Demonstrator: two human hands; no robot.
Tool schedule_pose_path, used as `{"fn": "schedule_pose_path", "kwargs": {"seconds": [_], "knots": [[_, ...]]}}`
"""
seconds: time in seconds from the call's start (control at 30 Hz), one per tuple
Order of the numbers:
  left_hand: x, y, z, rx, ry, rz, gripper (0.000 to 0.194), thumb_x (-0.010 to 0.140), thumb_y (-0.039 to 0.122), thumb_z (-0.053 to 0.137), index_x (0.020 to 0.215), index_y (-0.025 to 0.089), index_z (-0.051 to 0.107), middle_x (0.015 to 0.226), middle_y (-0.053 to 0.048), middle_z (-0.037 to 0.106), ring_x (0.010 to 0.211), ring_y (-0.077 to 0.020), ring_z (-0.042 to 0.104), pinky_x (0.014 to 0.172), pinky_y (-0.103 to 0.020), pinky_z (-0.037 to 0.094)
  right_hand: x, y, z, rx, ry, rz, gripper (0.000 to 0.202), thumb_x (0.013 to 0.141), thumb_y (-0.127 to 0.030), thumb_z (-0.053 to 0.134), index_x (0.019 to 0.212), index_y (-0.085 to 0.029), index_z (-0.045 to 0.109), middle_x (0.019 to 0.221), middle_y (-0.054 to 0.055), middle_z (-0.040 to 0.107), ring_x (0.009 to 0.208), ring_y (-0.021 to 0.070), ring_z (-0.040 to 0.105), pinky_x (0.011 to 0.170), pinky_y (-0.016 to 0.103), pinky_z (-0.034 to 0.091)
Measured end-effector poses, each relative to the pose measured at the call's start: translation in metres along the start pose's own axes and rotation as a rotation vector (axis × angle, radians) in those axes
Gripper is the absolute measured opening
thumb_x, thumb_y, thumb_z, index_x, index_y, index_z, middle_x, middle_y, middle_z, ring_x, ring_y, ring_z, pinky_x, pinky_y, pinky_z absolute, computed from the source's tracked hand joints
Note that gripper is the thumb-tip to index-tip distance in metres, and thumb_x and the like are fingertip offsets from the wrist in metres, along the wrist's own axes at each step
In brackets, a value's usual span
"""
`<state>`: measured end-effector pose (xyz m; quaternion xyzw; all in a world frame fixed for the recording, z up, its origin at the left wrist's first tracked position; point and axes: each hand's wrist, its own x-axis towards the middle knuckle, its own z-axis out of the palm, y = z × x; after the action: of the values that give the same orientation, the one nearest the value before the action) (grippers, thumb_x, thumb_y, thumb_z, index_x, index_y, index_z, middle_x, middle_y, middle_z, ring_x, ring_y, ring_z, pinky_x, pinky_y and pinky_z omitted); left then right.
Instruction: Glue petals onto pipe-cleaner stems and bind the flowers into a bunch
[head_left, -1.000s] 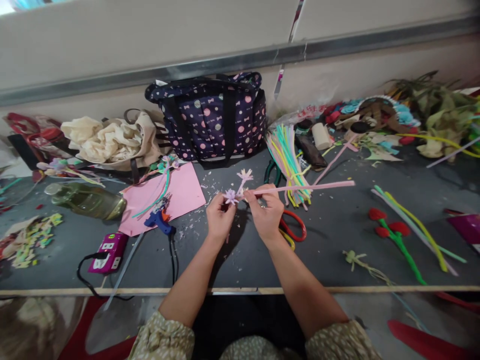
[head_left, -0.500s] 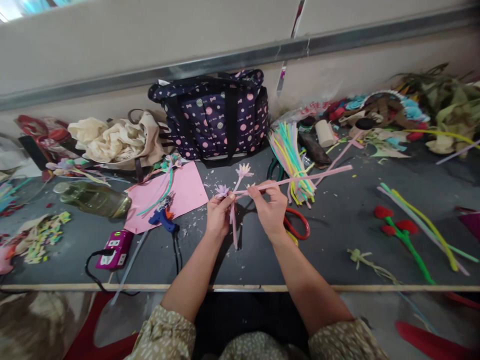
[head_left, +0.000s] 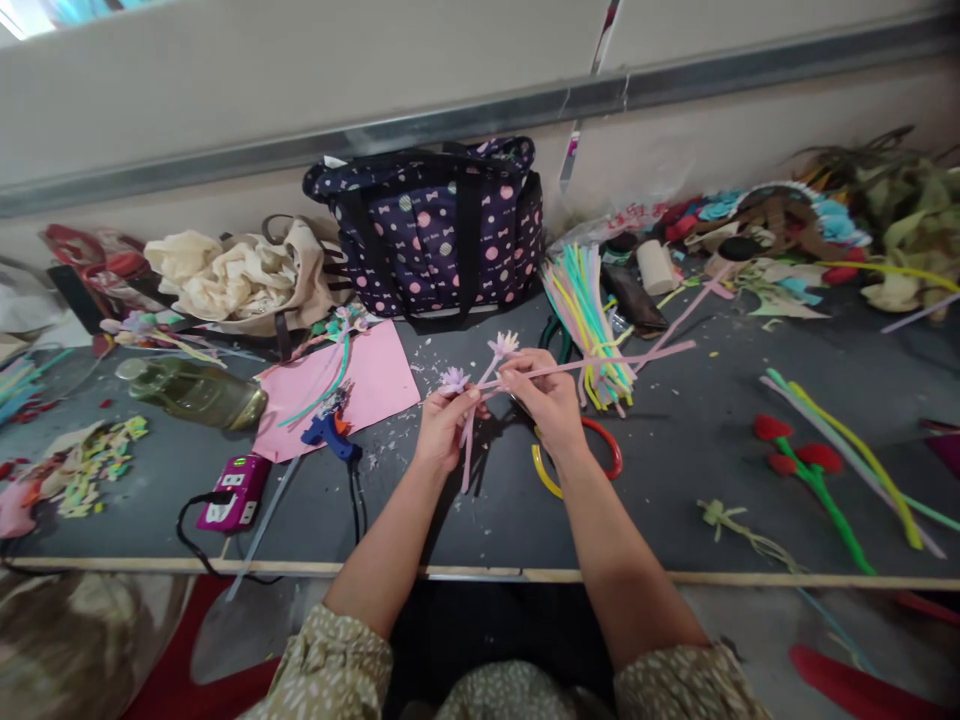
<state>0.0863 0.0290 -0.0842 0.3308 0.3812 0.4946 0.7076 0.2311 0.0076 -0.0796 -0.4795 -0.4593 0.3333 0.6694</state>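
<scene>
Between thumb and fingers, my left hand (head_left: pixel 444 428) pinches pipe-cleaner flowers: a lilac flower head (head_left: pixel 453 380) shows at its fingertips and a paler flower (head_left: pixel 505 346) points up and away. Their pink stems cross there, and a stem end (head_left: pixel 468 455) hangs below the hand. My right hand (head_left: pixel 551 400) is closed on a long pink pipe cleaner (head_left: pixel 637 360), which runs from the crossing stems out to the right. Beneath the right wrist lie scissors with red and yellow handles (head_left: pixel 613 450), partly covered. Exactly how the strip meets the stems is hidden by my fingers.
Behind my hands stands a dark patterned bag (head_left: pixel 442 240). A pipe-cleaner bundle (head_left: pixel 592 325) lies right of it. Leftward are a pink sheet (head_left: pixel 386 375), a blue glue gun (head_left: pixel 330 436), a bottle (head_left: pixel 195 395) and a purple power strip (head_left: pixel 238 490). Red pipe-cleaner flowers (head_left: pixel 817 458) lie right.
My right hand has turned and shifted slightly right, and the long strip's free end has dipped a little. The flowers have tilted rightward. More of the scissors' yellow handle shows.
</scene>
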Motion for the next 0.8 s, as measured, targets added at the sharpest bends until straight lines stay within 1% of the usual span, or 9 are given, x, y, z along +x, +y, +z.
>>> {"fn": "schedule_pose_path", "kwargs": {"seconds": [0.07, 0.17, 0.33, 0.4, 0.47, 0.57, 0.7, 0.73, 0.8], "knots": [[-0.001, 0.0, 0.0, 0.043, -0.019, 0.0, 0.024, 0.063, 0.027, 0.082, 0.076, 0.013, 0.067, 0.058, 0.0, 0.064, 0.05, -0.0108, 0.06, 0.053, -0.022, 0.05, 0.001, 0.0, -0.002, -0.118, -0.038, -0.057, 0.008, 0.08, -0.033, 0.07, 0.084, -0.027, 0.073, 0.097, 0.004, 0.064, 0.108, 0.022, 0.058, 0.096, 0.041, 0.044], [-0.002, -0.002, 0.0, 0.101, -0.053, 0.006, 0.024, 0.066, 0.03, 0.08, 0.079, 0.014, 0.067, 0.054, 0.001, 0.062, 0.044, -0.0097, 0.056, 0.047, -0.021, 0.046, 0.002, -0.001, -0.004, -0.262, -0.035, -0.129, 0.011, 0.082, -0.034, 0.068, 0.089, -0.029, 0.074, 0.103, 0.004, 0.064, 0.112, 0.0234, 0.056, 0.102, 0.047, 0.039], [-0.003, -0.006, 0.0, 0.128, -0.068, 0.013, 0.024, 0.066, 0.03, 0.08, 0.077, 0.015, 0.066, 0.05, 0.004, 0.056, 0.039, -0.0069, 0.048, 0.04, -0.019, 0.042, 0.001, 0.0, -0.002, -0.348, -0.008, -0.189, 0.01, 0.082, -0.034, 0.068, 0.086, -0.028, 0.075, 0.11, 0.005, 0.062, 0.11, 0.024, 0.055, 0.1, 0.047, 0.042], [-0.004, -0.007, 0.0, 0.146, -0.081, -0.004, 0.024, 0.065, 0.029, 0.081, 0.076, 0.015, 0.066, 0.05, 0.004, 0.056, 0.039, -0.0066, 0.048, 0.039, -0.018, 0.04, 0.001, 0.001, -0.001, -0.346, -0.011, -0.206, 0.008, 0.081, -0.033, 0.068, 0.083, -0.027, 0.074, 0.112, 0.005, 0.063, 0.11, 0.0241, 0.055, 0.098, 0.046, 0.043], [-0.004, -0.008, 0.0, 0.147, -0.084, -0.037, 0.025, 0.065, 0.029, 0.081, 0.078, 0.014, 0.066, 0.052, 0.004, 0.058, 0.041, -0.0072, 0.05, 0.042, -0.019, 0.043, 0.002, 0.002, -0.001, -0.339, -0.004, -0.21, 0.008, 0.08, -0.034, 0.07, 0.08, -0.027, 0.074, 0.111, 0.006, 0.063, 0.11, 0.0244, 0.055, 0.097, 0.046, 0.044], [-0.003, -0.006, -0.001, 0.11, -0.077, -0.083, 0.027, 0.065, 0.029, 0.081, 0.082, 0.014, 0.066, 0.057, 0.002, 0.061, 0.046, -0.0087, 0.056, 0.048, -0.021, 0.049, 0.003, 0.001, -0.003, -0.302, -0.023, -0.181, 0.01, 0.079, -0.036, 0.07, 0.081, -0.026, 0.072, 0.104, 0.006, 0.062, 0.111, 0.0247, 0.055, 0.098, 0.045, 0.044], [0.0, -0.002, -0.002, 0.062, -0.081, -0.114, 0.03, 0.064, 0.03, 0.082, 0.083, 0.013, 0.066, 0.059, 0.002, 0.061, 0.047, -0.0082, 0.055, 0.047, -0.021, 0.049, 0.005, -0.005, -0.008, -0.195, -0.096, -0.101, 0.013, 0.08, -0.035, 0.07, 0.077, -0.023, 0.068, 0.098, 0.005, 0.063, 0.109, 0.0228, 0.058, 0.096, 0.04, 0.044], [0.0, -0.002, -0.002, 0.046, -0.081, -0.121, 0.031, 0.063, 0.03, 0.082, 0.083, 0.013, 0.065, 0.058, 0.003, 0.06, 0.046, -0.0077, 0.054, 0.045, -0.02, 0.047, 0.005, -0.006, -0.009, -0.152, -0.108, -0.062, 0.015, 0.079, -0.036, 0.071, 0.075, -0.022, 0.067, 0.093, 0.004, 0.064, 0.103, 0.0213, 0.06, 0.091, 0.038, 0.046], [0.001, 0.0, -0.001, 0.009, -0.082, -0.144, 0.031, 0.062, 0.029, 0.083, 0.082, 0.013, 0.065, 0.057, 0.003, 0.057, 0.045, -0.0063, 0.051, 0.041, -0.018, 0.042, 0.005, -0.009, -0.011, -0.053, -0.148, 0.056, 0.019, 0.08, -0.038, 0.07, 0.076, -0.021, 0.067, 0.076, 0.001, 0.062, 0.08, 0.0162, 0.061, 0.073, 0.03, 0.048]]}}
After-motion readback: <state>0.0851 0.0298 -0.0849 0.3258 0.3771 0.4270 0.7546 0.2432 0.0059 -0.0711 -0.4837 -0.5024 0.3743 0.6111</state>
